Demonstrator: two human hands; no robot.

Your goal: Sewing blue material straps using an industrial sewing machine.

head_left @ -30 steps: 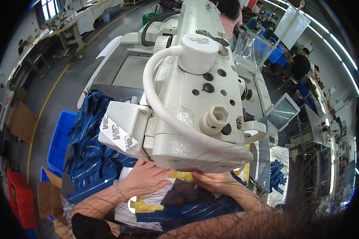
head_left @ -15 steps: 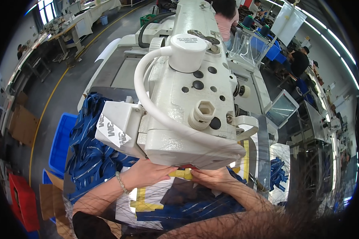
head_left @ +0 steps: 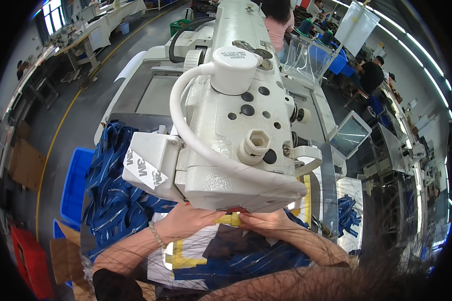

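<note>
My left hand (head_left: pixel 192 220), with a beaded bracelet at its wrist, reaches under the front of a large white sewing machine (head_left: pixel 236 185). Opposite it, my right hand (head_left: pixel 265 222) is in the same place, its fingertips a short gap from the left's. Both hands are closed, thumbs and fingers drawn together beside a yellow taped piece (head_left: pixel 229 218). The machine head hides part of the fingers, so what they pinch cannot be made out. Below them, dark blue strips (head_left: pixel 246 266) with a pale line lie across white sheets edged with yellow tape (head_left: pixel 188 261).
A heap of blue strips (head_left: pixel 118 200) lies left of the machine head, a smaller bundle (head_left: pixel 347 215) to the right. Blue bin (head_left: pixel 78 185), cardboard box (head_left: pixel 65 251) and red container (head_left: pixel 30 261) stand at left. A screen (head_left: pixel 351 134) is at right; people work further back.
The view has shifted slightly. Both hands stay by the yellow piece under the machine head, with hardly any movement of their own.
</note>
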